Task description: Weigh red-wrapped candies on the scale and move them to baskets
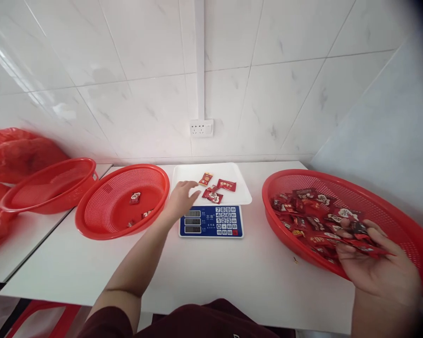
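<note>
A blue electronic scale [211,220] with a white tray [186,174] stands mid-table; three red candy packets [215,187] lie on the tray. My left hand [180,199] reaches over the tray's left front corner, fingers spread and holding nothing, just left of the packets. My right hand [375,265] hovers palm-up over the near rim of the right red basket [391,206], fingers curled around several red candy packets [359,237]. That basket holds a heap of the same candies [303,209].
A second red basket [91,220] left of the scale holds a few candies [135,197]. A third red basket [49,185] sits on the adjoining table beside red plastic bags [17,152]. A tiled wall with a socket [201,127] stands behind.
</note>
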{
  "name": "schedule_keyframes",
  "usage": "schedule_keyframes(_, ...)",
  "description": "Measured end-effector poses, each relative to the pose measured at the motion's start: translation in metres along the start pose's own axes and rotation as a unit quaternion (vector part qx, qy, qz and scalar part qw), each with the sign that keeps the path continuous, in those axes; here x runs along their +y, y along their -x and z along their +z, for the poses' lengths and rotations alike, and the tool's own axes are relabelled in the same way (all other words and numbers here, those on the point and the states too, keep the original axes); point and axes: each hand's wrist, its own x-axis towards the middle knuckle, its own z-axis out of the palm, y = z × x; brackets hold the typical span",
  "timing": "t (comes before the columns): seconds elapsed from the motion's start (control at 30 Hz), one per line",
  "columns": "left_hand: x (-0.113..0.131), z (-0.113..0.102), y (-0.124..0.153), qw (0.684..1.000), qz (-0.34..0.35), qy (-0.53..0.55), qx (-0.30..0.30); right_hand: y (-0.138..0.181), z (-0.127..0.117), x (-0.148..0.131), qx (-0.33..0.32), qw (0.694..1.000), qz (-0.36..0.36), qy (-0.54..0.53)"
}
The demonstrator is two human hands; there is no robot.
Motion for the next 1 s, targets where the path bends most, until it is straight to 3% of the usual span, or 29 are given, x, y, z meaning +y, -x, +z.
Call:
schedule_keyframes(0.1, 0.021, 0.024, -0.023, 0.999, 0.022, 0.012, -0.041, 0.001, 0.001, -0.001, -0.008, 1.0, 0.004, 0.016)
schedule_keyframes(0.23, 0.032, 0.043, -0.043, 0.997, 0.019, 0.008, -0.069, 0.005, 0.005, -0.003, -0.024, 0.999, 0.002, 0.034)
schedule_keyframes(0.47, 0.026, 0.047, -0.048, 0.995, -0.018, 0.057, -0.08, 0.006, 0.006, -0.003, -0.029, 0.999, 0.0, 0.035)
schedule_keyframes(0.57, 0.019, 0.038, -0.045, 0.989, -0.043, 0.128, -0.057, 0.003, 0.002, -0.003, -0.025, 0.999, 0.003, 0.038)
schedule_keyframes(0.73, 0.003, 0.005, -0.028, 0.95, -0.092, 0.298, -0.02, -0.001, -0.002, -0.001, -0.023, 0.999, -0.003, 0.045)
schedule_keyframes(0.83, -0.016, -0.027, -0.005, 0.958, -0.124, 0.25, 0.062, -0.002, -0.002, 0.0, -0.019, 0.999, -0.003, 0.046)
schedule_keyframes(0.9, -0.032, -0.048, 0.012, 0.971, -0.162, 0.123, 0.129, -0.002, -0.002, 0.0, -0.018, 0.999, -0.004, 0.047)
schedule_keyframes(1.0, -0.048, -0.064, 0.03, 0.974, -0.167, -0.06, 0.142, -0.003, -0.003, 0.001, -0.023, 0.999, -0.006, 0.047)
